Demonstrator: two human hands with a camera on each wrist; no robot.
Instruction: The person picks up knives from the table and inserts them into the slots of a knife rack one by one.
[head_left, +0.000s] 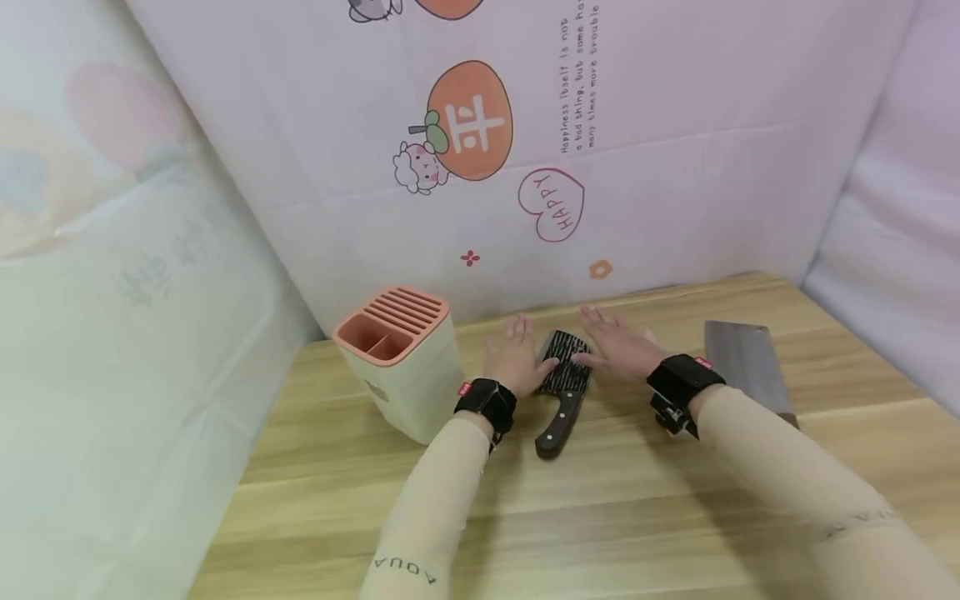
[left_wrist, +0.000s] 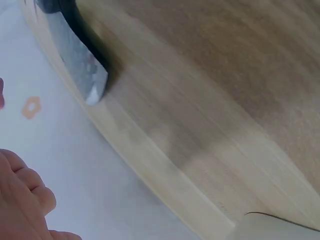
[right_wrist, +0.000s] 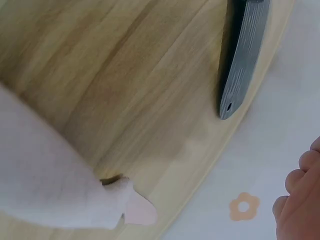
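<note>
Between the two hands a small cleaver (head_left: 566, 358) with a black-patterned blade and dark riveted handle lies on the table, handle toward the person. My left hand (head_left: 513, 364) stretches its fingers forward on the blade's left side, its thumb overlapping the blade in the head view. On the other side, my right hand (head_left: 621, 346) also has straight fingers, with its thumb over the blade's right part. Neither hand grips anything. A wider plain cleaver (head_left: 744, 362) lies right of the right wrist, its handle mostly hidden by the forearm. Blades also show in the left wrist view (left_wrist: 82, 60) and right wrist view (right_wrist: 242, 60).
A cream knife block (head_left: 416, 383) with an orange slotted top stands left of the left hand. Behind the wooden table (head_left: 322, 500) hangs a white printed cloth (head_left: 675, 192); more cloth covers the left and right sides.
</note>
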